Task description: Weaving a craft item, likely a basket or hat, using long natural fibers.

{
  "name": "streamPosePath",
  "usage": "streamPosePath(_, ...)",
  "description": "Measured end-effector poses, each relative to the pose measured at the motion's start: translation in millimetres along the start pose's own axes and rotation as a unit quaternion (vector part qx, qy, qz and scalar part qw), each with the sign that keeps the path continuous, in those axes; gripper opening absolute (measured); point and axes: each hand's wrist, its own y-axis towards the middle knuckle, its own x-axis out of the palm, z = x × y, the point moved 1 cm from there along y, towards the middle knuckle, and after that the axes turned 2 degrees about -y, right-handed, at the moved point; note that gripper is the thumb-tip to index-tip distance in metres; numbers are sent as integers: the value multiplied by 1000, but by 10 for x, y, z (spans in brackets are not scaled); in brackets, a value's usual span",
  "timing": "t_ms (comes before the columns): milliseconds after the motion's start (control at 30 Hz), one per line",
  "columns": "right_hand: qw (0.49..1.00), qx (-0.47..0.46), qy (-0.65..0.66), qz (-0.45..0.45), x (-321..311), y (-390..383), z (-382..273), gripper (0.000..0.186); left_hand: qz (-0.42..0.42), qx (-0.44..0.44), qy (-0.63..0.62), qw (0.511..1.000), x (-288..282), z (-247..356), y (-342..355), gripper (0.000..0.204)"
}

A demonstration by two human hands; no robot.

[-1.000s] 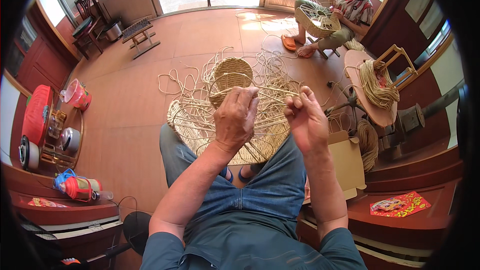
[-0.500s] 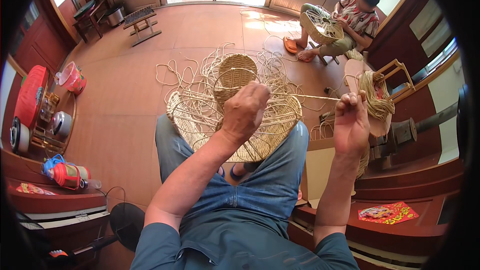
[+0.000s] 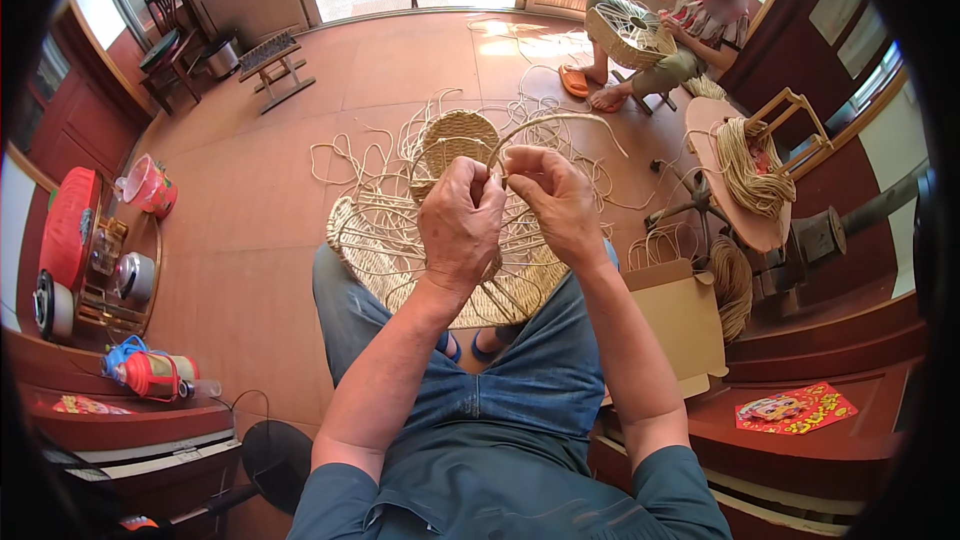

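My left hand (image 3: 458, 220) pinches a straw cord near the rim of a small woven basket (image 3: 459, 130). My right hand (image 3: 558, 205) is beside it, its thumb and fingers closed on the same pale cord (image 3: 557, 117), which arcs up and to the right. On my lap, under both hands, lies a wide woven straw piece (image 3: 369, 265) with cords criss-crossing over it. Loose cord (image 3: 342, 165) lies in tangles around the small basket. My hands hide part of the weaving and the exact spot they grip.
Another person (image 3: 695, 25) sits at upper right with a basket (image 3: 625, 35), near orange slippers (image 3: 574, 82). Right of me are a board (image 3: 763, 235) with coiled cord (image 3: 752, 180) and a cardboard box (image 3: 670, 330); at left, flasks (image 3: 150, 372) and a bucket (image 3: 150, 185). A stool (image 3: 268, 58) stands beyond.
My right hand pulled a cord taut out to the right, then came back in beside my left hand. The cord now arcs slackly above my hands. My left hand shifted slightly.
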Motion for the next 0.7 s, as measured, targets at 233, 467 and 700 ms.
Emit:
streamPosePath(233,998,29,46,-29,50,75,23,28,5,28,68,997,-37,26,90,18)
streamPosePath(467,990,69,92,-76,-36,126,23,43,1,86,113,990,-29,83,-1,13)
streamPosePath(700,967,133,147,-164,-120,280,-79,52,-91,32,36,995,-65,83,41,17)
